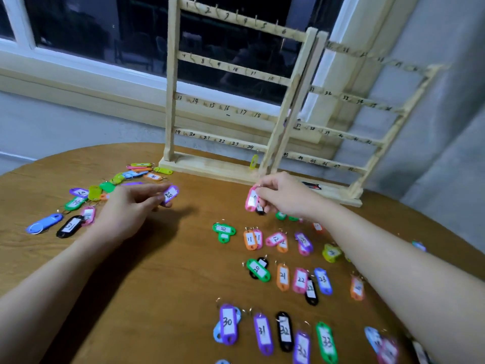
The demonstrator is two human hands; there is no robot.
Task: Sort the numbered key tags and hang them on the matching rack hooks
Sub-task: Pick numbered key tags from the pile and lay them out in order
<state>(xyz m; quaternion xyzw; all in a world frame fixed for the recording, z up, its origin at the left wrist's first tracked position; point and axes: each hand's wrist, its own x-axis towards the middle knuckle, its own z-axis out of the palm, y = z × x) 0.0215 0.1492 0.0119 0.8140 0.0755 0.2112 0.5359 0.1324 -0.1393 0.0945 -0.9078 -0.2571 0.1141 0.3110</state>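
My left hand pinches a purple tag marked 28 just above the table. My right hand holds a pink tag by its ring, in front of the rack's base; its number is blurred. The wooden rack stands at the table's back with two hinged panels of numbered hooks, 1 to 24 on the left panel and higher numbers on the right panel. A yellow tag hangs under hook 24. Sorted tags lie in rows at the right, among them green 10 and purple 30.
An unsorted heap of coloured tags lies at the left, with a blue tag and a black tag nearest the edge. The round wooden table shows bare wood in its middle. A dark window sits behind the rack.
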